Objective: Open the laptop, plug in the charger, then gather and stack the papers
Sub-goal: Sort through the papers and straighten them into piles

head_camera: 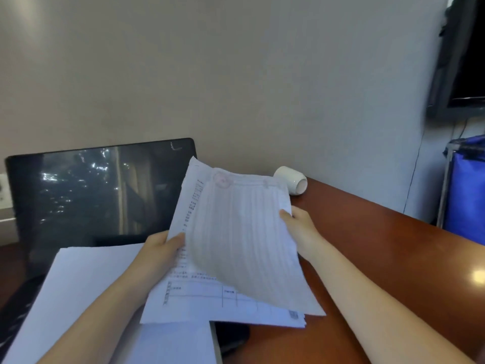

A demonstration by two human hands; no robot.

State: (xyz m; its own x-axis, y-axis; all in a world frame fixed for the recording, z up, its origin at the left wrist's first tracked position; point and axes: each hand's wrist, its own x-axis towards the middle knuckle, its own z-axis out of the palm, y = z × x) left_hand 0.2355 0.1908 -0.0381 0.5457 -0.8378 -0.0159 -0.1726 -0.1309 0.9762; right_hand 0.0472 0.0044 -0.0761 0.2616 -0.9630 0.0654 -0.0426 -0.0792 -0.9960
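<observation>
I hold a bundle of printed papers in the air in front of the open laptop. My left hand grips the bundle's left edge, thumb on top. My right hand pinches the right edge of the top sheet, which curves upward. Below them a blank white sheet lies over the laptop's keyboard. The laptop's screen is dark and reflects the room. The charger is hidden.
A white cup lies on its side at the back of the brown wooden desk. A blue bin stands to the right of the desk, below a dark wall-mounted screen. A wall socket shows at the far left.
</observation>
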